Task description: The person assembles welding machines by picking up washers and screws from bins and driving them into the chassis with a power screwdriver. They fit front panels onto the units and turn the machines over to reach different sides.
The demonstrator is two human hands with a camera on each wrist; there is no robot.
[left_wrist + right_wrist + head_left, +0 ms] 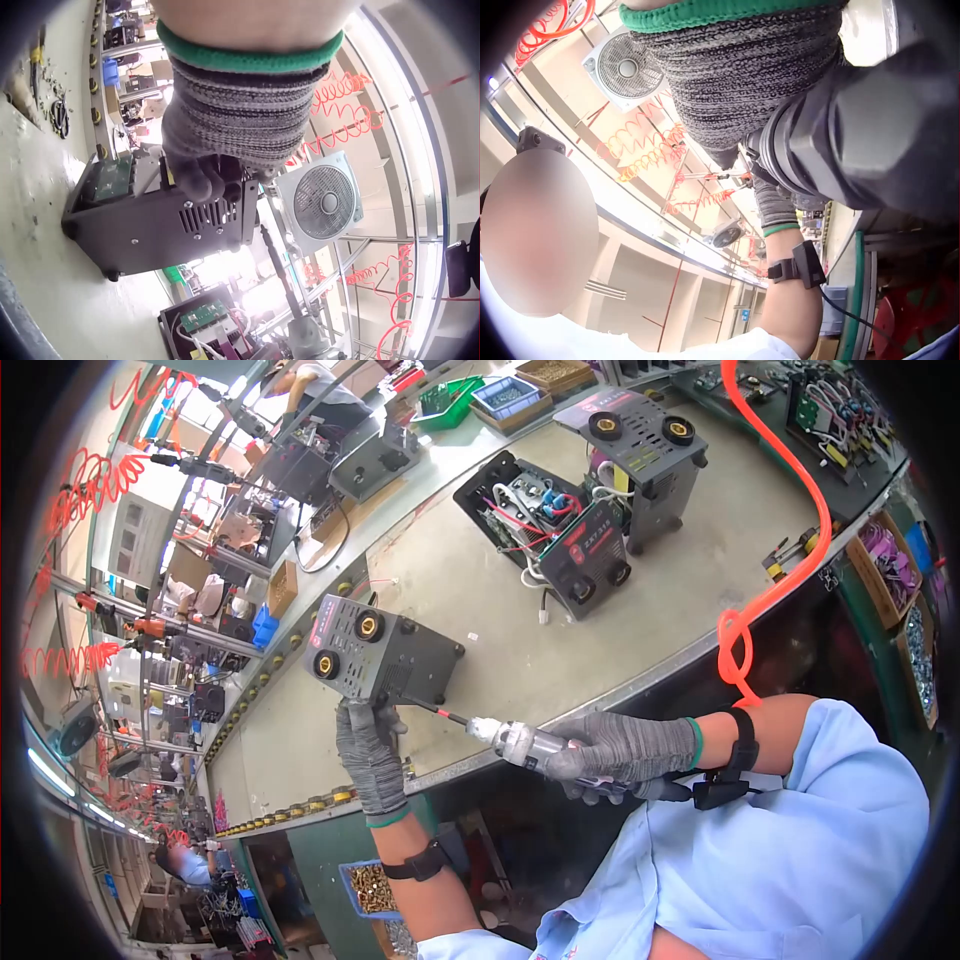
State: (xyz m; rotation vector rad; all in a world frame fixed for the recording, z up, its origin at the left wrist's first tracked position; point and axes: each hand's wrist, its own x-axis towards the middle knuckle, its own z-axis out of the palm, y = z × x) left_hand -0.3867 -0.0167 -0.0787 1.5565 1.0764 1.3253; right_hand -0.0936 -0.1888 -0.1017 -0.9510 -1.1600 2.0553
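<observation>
Left hand (372,760): dressed in a grey knitted glove with a green cuff; fingers bent over the near edge of a dark grey metal box (400,665) with vent slots and two round brass-centred sockets, gripping it there

Right hand (630,748): gloved to match; wrapped firmly round a silver-and-black power screwdriver (532,748)

Screwdriver bit (452,716): slim, dark, banded in red; running out leftward from the right hand to the near side of the box, close beside the left hand; cannot tell whether touching

Box: set on the pale tabletop (530,660), directly ahead of the left hand, well to the left of the right hand

Uncovered black case (585,555) with red, white and blue wiring: well beyond both hands, ahead of the right hand; just behind it, a second grey metal box with brass-centred sockets (650,450)

Thick orange hose (785,445): hanging to the right of the right hand, reaching down to the right forearm

Blue plastic tray of brass-coloured fasteners (372,887): below the left hand, beside the left forearm
</observation>
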